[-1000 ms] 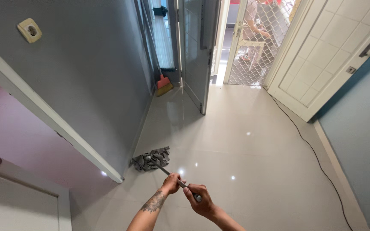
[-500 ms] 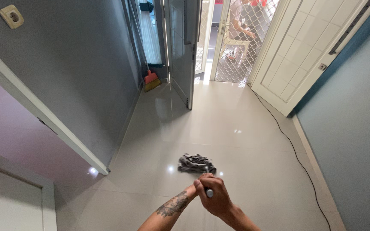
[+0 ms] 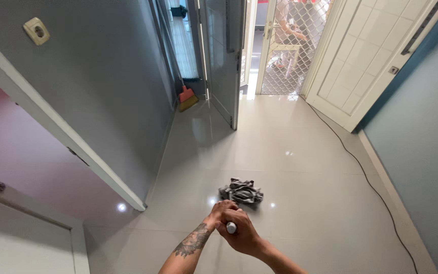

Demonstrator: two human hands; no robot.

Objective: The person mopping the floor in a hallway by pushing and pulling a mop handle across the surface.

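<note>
A grey strip mop head [image 3: 241,191] lies on the glossy pale tile floor [image 3: 300,167] just ahead of me. Both hands grip its thin metal handle. My left hand [image 3: 221,209], on a tattooed forearm, holds the handle lower down, and my right hand [image 3: 239,235] wraps its white-capped top end [image 3: 231,228]. The shaft between my hands and the mop head is mostly hidden behind them.
A grey wall [image 3: 107,86] and white door frame [image 3: 62,132] run along the left. An orange broom [image 3: 186,97] leans at the far left corner beside a half-open grey door [image 3: 225,56]. A black cable [image 3: 361,167] trails along the right wall. A person sits beyond the mesh gate [image 3: 292,40].
The mop head has swept from beside the left door frame to the middle of the floor in front of me. My hands have drawn closer together on the handle.
</note>
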